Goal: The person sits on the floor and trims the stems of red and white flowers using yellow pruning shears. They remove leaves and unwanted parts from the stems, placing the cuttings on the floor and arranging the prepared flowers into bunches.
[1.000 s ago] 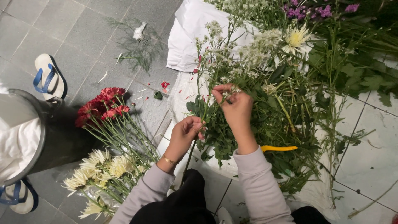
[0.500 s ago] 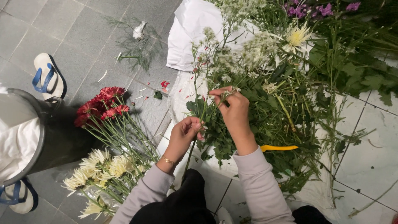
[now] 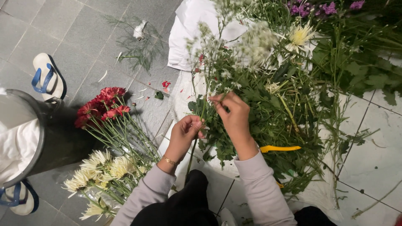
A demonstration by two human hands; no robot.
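Left hand [image 3: 184, 133] fingers clenched round green stem [image 3: 193, 146]; right hand [image 3: 234, 115] pinches same stem higher, beside leaf pile [image 3: 284, 113].

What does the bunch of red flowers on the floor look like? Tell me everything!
The red flowers are a loose bunch of daisy-like blooms with many thin petals, on long green stems with small leaves. They lie flat on the grey tiled floor, heads pointing up-left, stems fanning toward the person. Their heads rest against a dark bucket, and the stems lie beside a bunch of pale yellow flowers. Neither hand touches them.
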